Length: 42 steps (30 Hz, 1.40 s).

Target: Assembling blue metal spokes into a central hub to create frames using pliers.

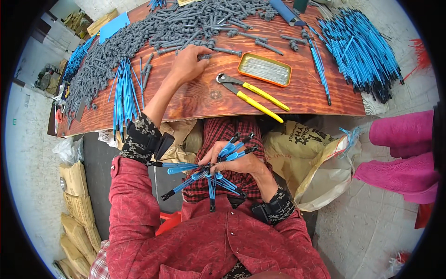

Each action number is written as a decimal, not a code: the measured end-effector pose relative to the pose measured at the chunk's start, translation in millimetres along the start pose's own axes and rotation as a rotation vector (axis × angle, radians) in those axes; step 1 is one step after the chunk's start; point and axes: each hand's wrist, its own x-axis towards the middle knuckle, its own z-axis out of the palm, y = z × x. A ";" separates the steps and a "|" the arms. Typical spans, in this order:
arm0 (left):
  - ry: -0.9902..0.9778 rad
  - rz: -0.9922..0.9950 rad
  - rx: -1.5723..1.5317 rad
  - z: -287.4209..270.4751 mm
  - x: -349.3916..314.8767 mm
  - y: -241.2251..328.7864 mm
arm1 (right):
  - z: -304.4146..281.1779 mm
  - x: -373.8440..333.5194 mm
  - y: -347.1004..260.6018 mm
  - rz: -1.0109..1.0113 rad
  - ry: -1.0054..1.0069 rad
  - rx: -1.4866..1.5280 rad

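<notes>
My left hand (pixel 189 65) reaches onto the wooden table at the near edge of a heap of grey plastic rod-like parts (pixel 186 23). Its fingers are curled over one grey part (pixel 203 56), mostly hidden beneath them. Above my lap, my right hand (pixel 239 163) grips the middle of a star-shaped frame (pixel 211 188) by its hub. Blue plastic arms with black tips spread from that hub in several directions; the hub itself is largely covered by my fingers. Yellow-handled end-cutting pliers (pixel 253 95) lie on the table to the right of my left hand.
An orange-rimmed tin of thin metal pins (pixel 265 69) stands behind the pliers. Bundles of blue sticks lie at the table's right (pixel 360 51) and left front (pixel 125 95). Below the table are an open woven sack (pixel 325 181) and pink cloths (pixel 399 158) at right.
</notes>
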 end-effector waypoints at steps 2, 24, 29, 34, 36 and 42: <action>0.045 0.020 0.065 8.7 -0.2 1.4 | -1.1 -2.0 0.8 -0.017 0.050 0.046; 0.101 0.540 0.217 57.6 62.0 20.4 | -0.8 -5.0 3.0 0.005 0.005 0.034; 0.258 0.603 -0.026 16.8 28.6 53.3 | -3.3 -6.3 15.3 -0.059 0.017 0.102; 0.014 0.145 -0.627 -23.8 -111.8 45.6 | -5.8 -11.5 10.2 -0.130 0.055 0.021; -0.074 0.092 -0.743 -24.0 -174.7 30.2 | 0.3 -8.3 6.8 -0.047 0.057 0.072; -0.376 -0.120 -1.130 -8.2 -253.1 11.8 | 14.9 7.9 17.9 -0.063 -0.016 -0.003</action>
